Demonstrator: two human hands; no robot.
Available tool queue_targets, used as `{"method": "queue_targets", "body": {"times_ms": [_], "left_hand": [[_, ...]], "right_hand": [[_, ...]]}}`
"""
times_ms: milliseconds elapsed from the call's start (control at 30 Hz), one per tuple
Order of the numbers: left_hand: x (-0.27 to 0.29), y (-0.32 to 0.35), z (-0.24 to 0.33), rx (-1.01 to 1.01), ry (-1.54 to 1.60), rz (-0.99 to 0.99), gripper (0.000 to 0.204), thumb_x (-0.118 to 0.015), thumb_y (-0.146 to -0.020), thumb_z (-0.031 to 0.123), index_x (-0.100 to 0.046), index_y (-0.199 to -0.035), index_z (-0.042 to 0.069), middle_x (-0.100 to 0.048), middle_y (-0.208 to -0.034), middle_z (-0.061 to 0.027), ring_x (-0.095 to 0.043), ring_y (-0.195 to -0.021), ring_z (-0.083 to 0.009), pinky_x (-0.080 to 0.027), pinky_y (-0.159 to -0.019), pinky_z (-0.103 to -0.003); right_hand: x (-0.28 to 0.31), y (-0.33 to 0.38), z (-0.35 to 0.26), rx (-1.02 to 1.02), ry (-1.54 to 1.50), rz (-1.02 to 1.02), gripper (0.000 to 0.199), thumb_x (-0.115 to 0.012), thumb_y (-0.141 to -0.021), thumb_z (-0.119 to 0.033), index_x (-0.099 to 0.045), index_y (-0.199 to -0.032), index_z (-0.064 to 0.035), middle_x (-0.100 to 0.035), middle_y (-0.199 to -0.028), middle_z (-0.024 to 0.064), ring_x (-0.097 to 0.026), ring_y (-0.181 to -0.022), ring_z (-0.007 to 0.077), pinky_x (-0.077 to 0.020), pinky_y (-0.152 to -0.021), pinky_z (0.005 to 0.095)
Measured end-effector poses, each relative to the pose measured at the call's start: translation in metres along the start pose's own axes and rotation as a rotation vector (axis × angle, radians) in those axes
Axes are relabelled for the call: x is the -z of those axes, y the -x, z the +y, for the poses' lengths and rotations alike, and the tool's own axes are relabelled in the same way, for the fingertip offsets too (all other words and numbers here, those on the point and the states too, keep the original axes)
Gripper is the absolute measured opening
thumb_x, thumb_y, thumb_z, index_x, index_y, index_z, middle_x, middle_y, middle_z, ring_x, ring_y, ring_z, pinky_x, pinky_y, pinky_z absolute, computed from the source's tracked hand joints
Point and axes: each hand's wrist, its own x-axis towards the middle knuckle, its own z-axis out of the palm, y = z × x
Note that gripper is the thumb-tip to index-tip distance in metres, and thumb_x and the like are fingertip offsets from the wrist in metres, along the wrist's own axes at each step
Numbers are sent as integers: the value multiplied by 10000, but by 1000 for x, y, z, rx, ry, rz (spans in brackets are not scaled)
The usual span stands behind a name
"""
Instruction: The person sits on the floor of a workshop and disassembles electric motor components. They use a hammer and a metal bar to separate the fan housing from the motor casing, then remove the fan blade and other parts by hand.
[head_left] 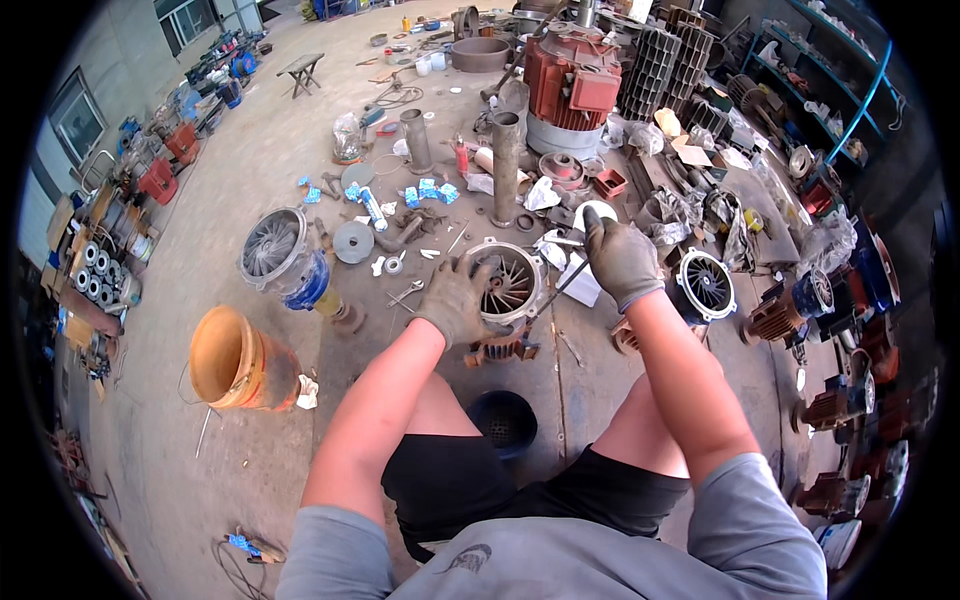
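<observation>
At the left, an orange bucket point(272, 374) is stood; no contents can be made out in it. Farther off, the left motor point(275, 245) is left with blades exposed. The middle motor point(507, 283) is steadied at its left rim by the gloved left hand point(452, 303), fingers spread. Its blades are uncovered too, so the work on it is judged unfinished. Nearer, a dark tub point(524, 420) is placed, its pierced base seen. By the right hand point(622, 262), a rod point(561, 290) is gripped in curled fingers, angled toward the middle motor's right rim. Farther right, the right motor point(705, 285) is likewise bared.
</observation>
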Motion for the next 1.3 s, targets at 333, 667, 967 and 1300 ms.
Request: {"method": "queue_targets", "body": {"times_ms": [333, 667, 967, 1300], "left_hand": [[0, 3, 2, 29, -53, -31, 1210, -772, -766, 780, -429, -1626, 0, -529, -1503, -283, -507, -1426, -426, -371, -1248, -500], [13, 5, -1, -7, -3, -51, 1164, -827, -755, 710, -452, -1626, 35, -528, -1519, -271, -513, -1421, -451, -386, -1250, -514], [5, 2, -3, -25, -41, -27, 1064, -823, -778, 695, -514, -1588, 77, -557, -1478, -266, -525, -1410, -446, -412, -1236, -507], [-14, 2, 3, 19, 84, 147, 1138, -885, -740, 627, -450, -1618, 49, -533, -1522, -305, -507, -1417, -516, -397, -1235, -565]], "right_hand": [[35, 9, -37, 559, 100, -394, 374, -628, -1046, -432, -739, -1186, -104, -783, -953, 192, -768, -906, 409, -582, -818, 558], [36, -51, -39, 614, 221, -805, 438, -537, -1083, -369, -746, -1243, -19, -791, -1072, 230, -760, -1060, 410, -587, -931, 524], [-42, -9, -13, -32, -1377, -785, 359, -618, -1137, -337, -701, -945, -45, -633, -814, 50, -623, -755, 174, -526, -771, 329], [-16, -10, 20, -370, -1859, -523, 358, -605, -1148, -368, -663, -977, -59, -618, -785, 40, -560, -631, 180, -500, -664, 321]]}}
